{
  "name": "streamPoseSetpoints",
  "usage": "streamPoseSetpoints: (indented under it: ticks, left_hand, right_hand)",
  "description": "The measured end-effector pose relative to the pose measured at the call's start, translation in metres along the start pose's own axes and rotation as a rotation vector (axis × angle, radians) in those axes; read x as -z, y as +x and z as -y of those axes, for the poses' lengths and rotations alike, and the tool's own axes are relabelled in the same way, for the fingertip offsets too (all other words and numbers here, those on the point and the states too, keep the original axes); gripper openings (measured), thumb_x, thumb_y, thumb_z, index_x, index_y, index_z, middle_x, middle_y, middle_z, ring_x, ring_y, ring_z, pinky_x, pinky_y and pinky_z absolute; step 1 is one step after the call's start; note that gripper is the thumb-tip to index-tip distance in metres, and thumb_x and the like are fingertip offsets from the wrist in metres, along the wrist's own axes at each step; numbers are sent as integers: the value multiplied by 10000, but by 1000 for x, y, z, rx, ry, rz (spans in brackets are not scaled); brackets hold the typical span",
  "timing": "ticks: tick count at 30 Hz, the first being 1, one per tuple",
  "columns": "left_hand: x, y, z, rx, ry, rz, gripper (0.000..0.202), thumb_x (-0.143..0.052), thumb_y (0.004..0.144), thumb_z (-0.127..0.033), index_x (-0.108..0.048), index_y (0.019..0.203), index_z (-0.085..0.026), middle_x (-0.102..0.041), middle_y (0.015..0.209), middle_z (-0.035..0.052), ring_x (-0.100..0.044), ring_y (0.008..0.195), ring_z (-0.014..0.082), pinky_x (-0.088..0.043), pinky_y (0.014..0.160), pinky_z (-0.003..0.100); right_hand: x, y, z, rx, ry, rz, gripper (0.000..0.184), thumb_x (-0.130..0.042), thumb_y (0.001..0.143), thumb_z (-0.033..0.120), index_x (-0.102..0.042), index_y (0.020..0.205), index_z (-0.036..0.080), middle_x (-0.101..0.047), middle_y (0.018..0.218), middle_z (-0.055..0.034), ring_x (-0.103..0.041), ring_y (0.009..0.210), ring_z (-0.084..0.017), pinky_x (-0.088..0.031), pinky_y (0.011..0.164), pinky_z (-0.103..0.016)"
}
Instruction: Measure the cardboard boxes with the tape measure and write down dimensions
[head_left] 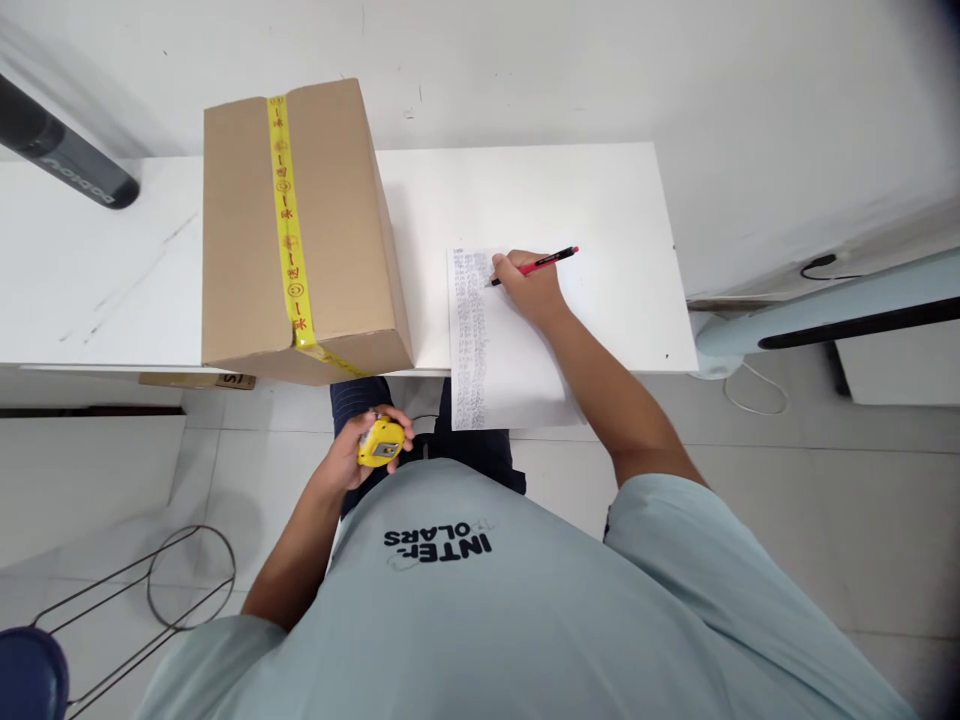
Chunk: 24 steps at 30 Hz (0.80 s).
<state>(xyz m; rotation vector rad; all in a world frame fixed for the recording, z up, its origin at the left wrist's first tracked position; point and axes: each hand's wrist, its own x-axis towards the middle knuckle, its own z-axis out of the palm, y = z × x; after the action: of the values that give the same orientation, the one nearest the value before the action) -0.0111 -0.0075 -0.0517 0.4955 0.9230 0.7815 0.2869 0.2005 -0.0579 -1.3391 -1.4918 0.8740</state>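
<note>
My right hand (531, 288) is closed around a red and black pen (551, 259), its tip at the written lines on a white sheet of paper (517, 370). Columns of small handwriting fill the left part of the sheet, and its lower end hangs past the table edge. Low in front of my body, my left hand (351, 448) grips a yellow tape measure (381, 443); no blade shows pulled out. Left of the paper stands a closed cardboard box (337, 210), sealed with yellow tape (287, 220) printed in red.
The white table (615, 220) runs along the wall. A dark cylinder (82, 160) stands at the far left. A dark blue stool (30, 670) with metal legs is at lower left. To the right, a light blue post (840, 300) and a white cable (757, 405) are near the table's end.
</note>
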Motion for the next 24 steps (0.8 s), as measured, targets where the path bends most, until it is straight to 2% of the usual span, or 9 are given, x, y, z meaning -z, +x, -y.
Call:
streamPoseSetpoints:
  ticks: [2, 4, 7, 9, 12, 14, 16, 19, 24]
  left_hand:
    - [-34, 11, -19, -111, 238, 96, 512, -674, 844, -630, -719, 1022, -152, -711, 959, 110, -677, 804, 223, -506, 462, 242]
    - [-66, 31, -34, -233, 513, 75, 465, -588, 921, -615, -698, 1069, -188, -703, 984, 91, -669, 837, 211, -519, 530, 256]
    - [-100, 77, -50, -598, 1080, -108, 304, -570, 950, -432, -682, 1115, -203, -712, 1092, 99, -665, 1005, 237, -572, 832, 363]
    - [-110, 112, -59, -770, 1370, -250, 298, -594, 928, -367, -674, 1156, -193, -707, 1187, 128, -647, 1121, 282, -530, 981, 428]
    - [-108, 161, -74, -834, 1592, -388, 337, -565, 954, -366, -652, 1223, -182, -690, 1252, 158, -620, 1186, 326, -516, 980, 449]
    - [-100, 187, -87, -845, 1684, -407, 365, -553, 961, -375, -641, 1253, -174, -677, 1287, 172, -601, 1204, 346, -516, 961, 455]
    - [-90, 206, -99, -859, 1749, -378, 393, -556, 956, -388, -639, 1270, -165, -668, 1310, 181, -587, 1211, 357, -502, 984, 466]
    - [-78, 221, -111, -878, 1764, -354, 420, -543, 965, -398, -633, 1302, -164, -657, 1338, 177, -572, 1230, 358, -463, 1052, 485]
    - [-71, 225, -110, -907, 1725, -345, 442, -532, 992, -456, -639, 1323, -183, -661, 1339, 161, -570, 1231, 349, -457, 1058, 478]
  right_hand:
    - [0, 0, 0, -2, 21, -12, 414, -616, 970, 320, -497, 584, 229, -528, 605, 25, -607, 693, -152, -519, 720, -343]
    - [-1, 1, 0, 4, 38, -36, 429, -614, 974, 323, -495, 573, 227, -529, 595, 29, -580, 658, -139, -503, 705, -333]
    - [-2, 3, -1, 31, 40, -103, 454, -620, 980, 389, -506, 572, 227, -543, 594, 31, -548, 634, -132, -478, 680, -319]
    - [-4, 5, -2, 42, 35, -131, 478, -617, 984, 446, -513, 572, 227, -563, 599, 28, -549, 634, -132, -472, 677, -316]
    - [-5, 8, -1, 38, 36, -131, 509, -609, 986, 493, -501, 565, 229, -598, 619, 20, -571, 647, -135, -474, 686, -317]
    - [-5, 9, 0, 22, 35, -128, 509, -610, 986, 493, -485, 567, 232, -598, 621, 22, -578, 654, -136, -474, 688, -316]
    - [-4, 9, 1, -1, 33, -121, 501, -607, 990, 471, -471, 571, 233, -586, 616, 28, -575, 656, -134, -474, 689, -313]
    - [-4, 7, 1, -27, 37, -113, 483, -599, 997, 407, -456, 571, 231, -577, 618, 30, -559, 655, -130, -478, 699, -312]
    - [-4, 4, 2, -37, -3, -79, 471, -600, 996, 338, -428, 569, 234, -527, 595, 39, -494, 611, -122, -453, 667, -314]
